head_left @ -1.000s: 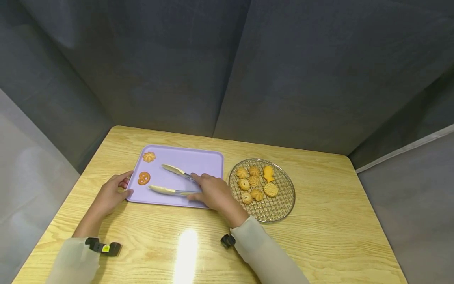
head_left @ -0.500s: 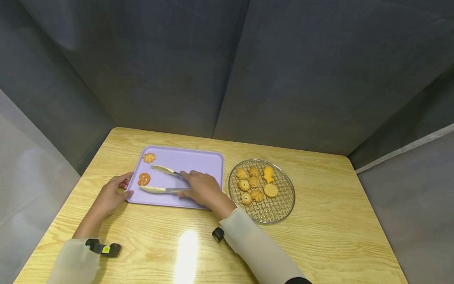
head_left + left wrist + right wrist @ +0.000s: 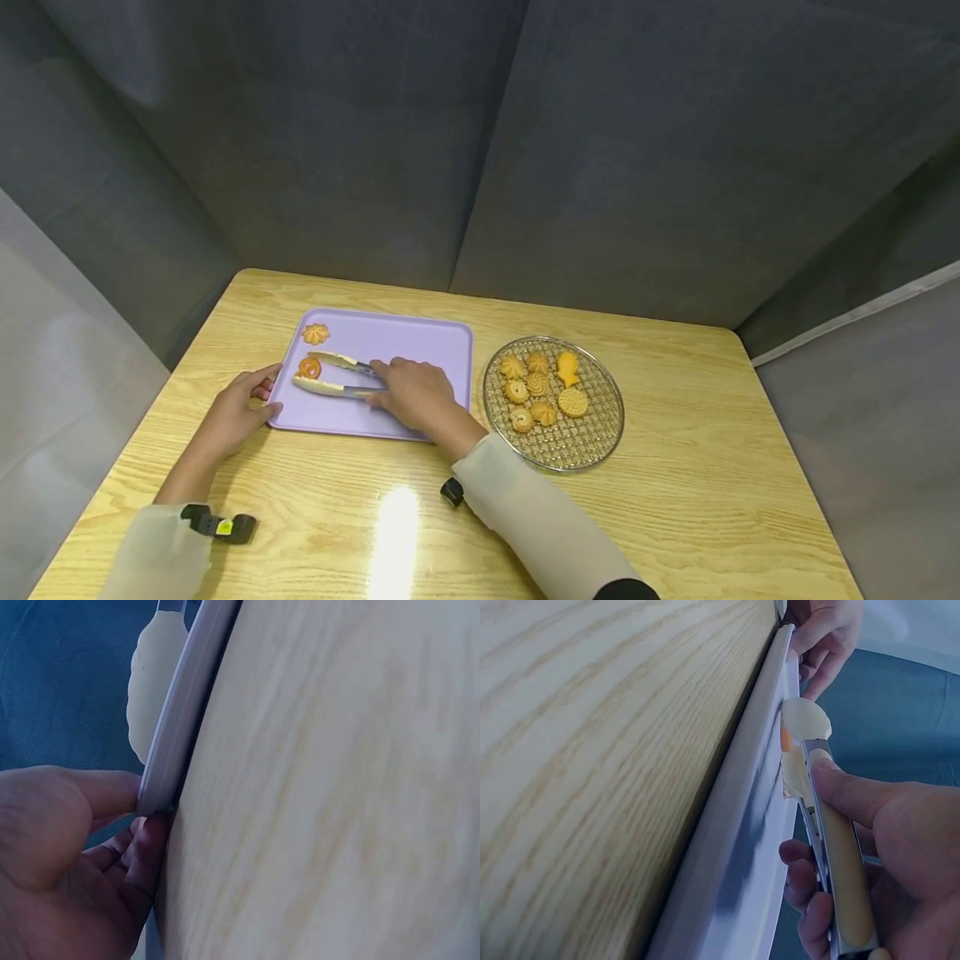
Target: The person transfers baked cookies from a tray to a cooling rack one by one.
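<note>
My left hand (image 3: 238, 410) grips the left edge of the lilac tray (image 3: 420, 333); the left wrist view has its thumb on top of the rim and fingers below. In my right hand (image 3: 418, 395) is a pair of metal tongs with cream scalloped tips (image 3: 840, 862), spread low over the tray. A brown pretzel-shaped cookie (image 3: 310, 367) lies between the tong tips, partly covered by the near one. Beyond it, in the tray's far left corner, sits a flower-shaped cookie (image 3: 316, 334).
To the right of the tray stands a round wire rack (image 3: 600, 429) with several cookies, among them an orange fish-shaped one (image 3: 567, 367) and a round bumpy one (image 3: 573, 402). Both rest on a wooden table (image 3: 697, 433). Grey curtains (image 3: 600, 167) hang behind and beside it.
My right hand has moved left with the tongs. Their tips have come closer together and now stand on either side of the pretzel-shaped cookie. My left hand stays at the tray edge.
</note>
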`<state>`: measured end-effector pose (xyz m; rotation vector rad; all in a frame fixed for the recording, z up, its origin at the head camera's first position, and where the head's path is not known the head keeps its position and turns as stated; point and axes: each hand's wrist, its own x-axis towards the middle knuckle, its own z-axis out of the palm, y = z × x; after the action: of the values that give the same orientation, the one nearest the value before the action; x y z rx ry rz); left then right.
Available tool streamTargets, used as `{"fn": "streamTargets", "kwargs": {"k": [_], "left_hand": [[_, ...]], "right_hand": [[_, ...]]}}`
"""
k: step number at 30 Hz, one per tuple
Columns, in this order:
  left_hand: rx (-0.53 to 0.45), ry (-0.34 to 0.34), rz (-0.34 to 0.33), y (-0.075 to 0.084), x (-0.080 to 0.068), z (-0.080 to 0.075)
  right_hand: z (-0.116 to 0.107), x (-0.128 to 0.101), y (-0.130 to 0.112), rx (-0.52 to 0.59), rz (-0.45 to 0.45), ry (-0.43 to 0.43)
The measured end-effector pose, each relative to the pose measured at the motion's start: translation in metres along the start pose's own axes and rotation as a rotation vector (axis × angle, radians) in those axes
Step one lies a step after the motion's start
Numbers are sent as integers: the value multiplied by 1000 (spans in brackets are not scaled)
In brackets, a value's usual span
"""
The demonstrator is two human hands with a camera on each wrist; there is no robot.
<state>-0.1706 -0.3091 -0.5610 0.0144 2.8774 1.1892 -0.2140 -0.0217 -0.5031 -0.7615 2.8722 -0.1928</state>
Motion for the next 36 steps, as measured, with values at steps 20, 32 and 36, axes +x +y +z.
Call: {"fn": "streamTargets", "kwargs": {"k": [20,32,36], "left_hand": [[12,4,-10,1,-1,0],[10,10,-7,3,-2,0],[11,16,-8,3,-1,1]], "right_hand": [[0,-29,19,92,-37,66],[-4,-61,38,169,-26,116],[-7,-74,43,204,-26,148]]}}
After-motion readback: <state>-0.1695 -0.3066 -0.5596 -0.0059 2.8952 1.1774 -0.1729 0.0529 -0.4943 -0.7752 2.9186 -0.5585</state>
